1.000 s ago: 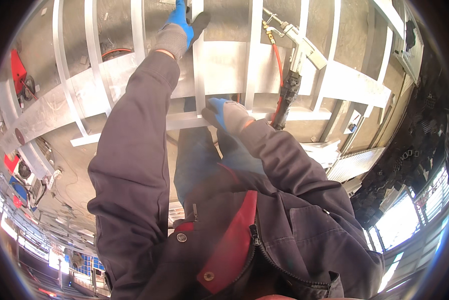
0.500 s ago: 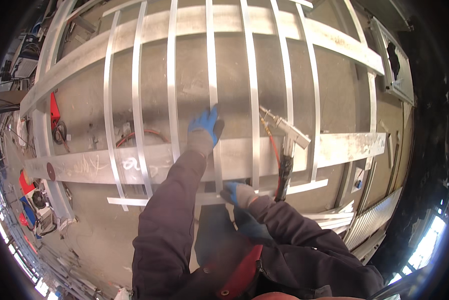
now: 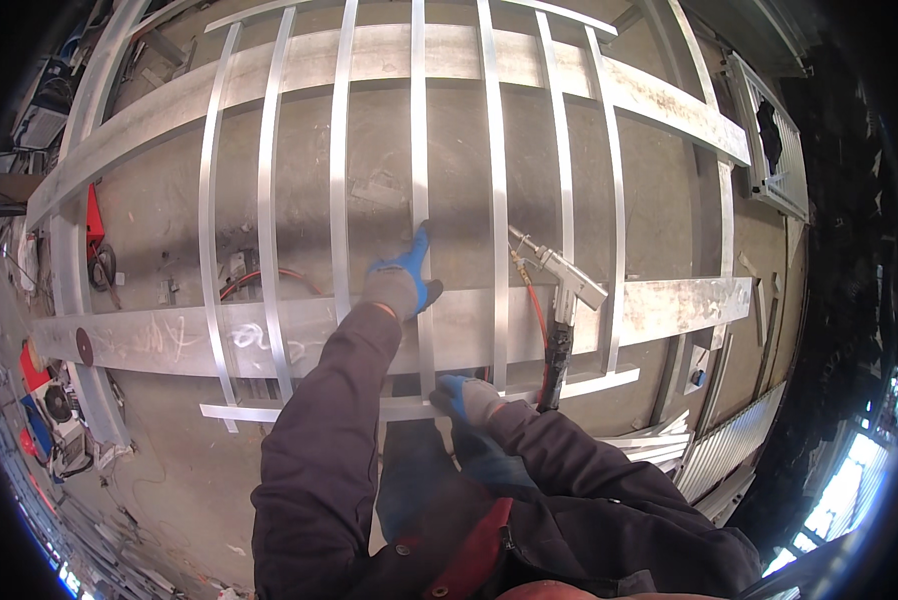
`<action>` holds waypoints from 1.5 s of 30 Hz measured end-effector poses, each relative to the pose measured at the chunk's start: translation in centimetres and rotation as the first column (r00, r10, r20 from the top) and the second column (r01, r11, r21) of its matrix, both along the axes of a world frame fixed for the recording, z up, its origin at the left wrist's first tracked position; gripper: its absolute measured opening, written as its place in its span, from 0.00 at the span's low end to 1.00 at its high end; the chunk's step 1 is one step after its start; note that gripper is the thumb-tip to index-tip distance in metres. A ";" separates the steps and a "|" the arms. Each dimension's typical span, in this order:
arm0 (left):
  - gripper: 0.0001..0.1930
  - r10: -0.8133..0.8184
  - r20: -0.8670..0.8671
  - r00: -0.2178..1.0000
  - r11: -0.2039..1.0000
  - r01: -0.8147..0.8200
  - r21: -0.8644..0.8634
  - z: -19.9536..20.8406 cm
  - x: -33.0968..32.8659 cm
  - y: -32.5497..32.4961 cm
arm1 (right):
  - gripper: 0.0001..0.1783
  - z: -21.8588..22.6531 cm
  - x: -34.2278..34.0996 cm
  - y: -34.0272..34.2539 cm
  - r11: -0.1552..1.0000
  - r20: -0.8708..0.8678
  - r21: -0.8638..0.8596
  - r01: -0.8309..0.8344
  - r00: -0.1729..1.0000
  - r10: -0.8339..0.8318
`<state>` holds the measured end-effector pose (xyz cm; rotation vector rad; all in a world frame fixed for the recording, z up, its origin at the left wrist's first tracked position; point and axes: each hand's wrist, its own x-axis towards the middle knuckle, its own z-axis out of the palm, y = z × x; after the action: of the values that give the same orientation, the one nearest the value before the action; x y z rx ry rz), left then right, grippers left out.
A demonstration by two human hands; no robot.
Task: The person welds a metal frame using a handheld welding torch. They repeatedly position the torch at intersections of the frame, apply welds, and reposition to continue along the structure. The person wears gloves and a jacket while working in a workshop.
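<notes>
A ladder-like frame of slim silver metal bars lies across two wide metal beams. My left hand [image 3: 401, 281], in a blue and grey glove, grips the middle metal bar [image 3: 419, 130], its index finger stretched along it and the thumb at the bar's right side. Nearer to me, my gloved right hand [image 3: 468, 398] is closed at that bar's near end, where it meets the near cross rail [image 3: 254, 412]; its fingertips are partly hidden. Right of my hands, a pistol-shaped power tool [image 3: 572, 283] with a black-wrapped cable and an orange hose leans against the near beam [image 3: 469, 312].
The far beam [image 3: 379, 58] runs under the bars' upper part. A red piece of equipment [image 3: 95, 215] with cables stands at the left. White strips [image 3: 649, 440] are stacked at the lower right, near a ribbed panel [image 3: 737, 425]. A framed panel [image 3: 769, 135] is at the far right.
My left hand's fingers have drawn in from a spread pose, leaving the index finger stretched along the bar. My right hand stays at the near rail. The whole view has shifted slightly.
</notes>
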<state>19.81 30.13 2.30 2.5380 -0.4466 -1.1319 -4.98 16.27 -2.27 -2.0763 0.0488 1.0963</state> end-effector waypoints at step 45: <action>0.69 -0.300 -0.022 0.954 0.923 0.296 0.246 0.7 -3.7 -0.2 | 0.26 2.7 2.2 0.4 0.996 -0.170 -0.086 0.003 0.985 -0.017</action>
<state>16.10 29.90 3.00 2.7613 -0.7625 -1.3495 -2.78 16.62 0.44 -2.0493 0.1934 1.2843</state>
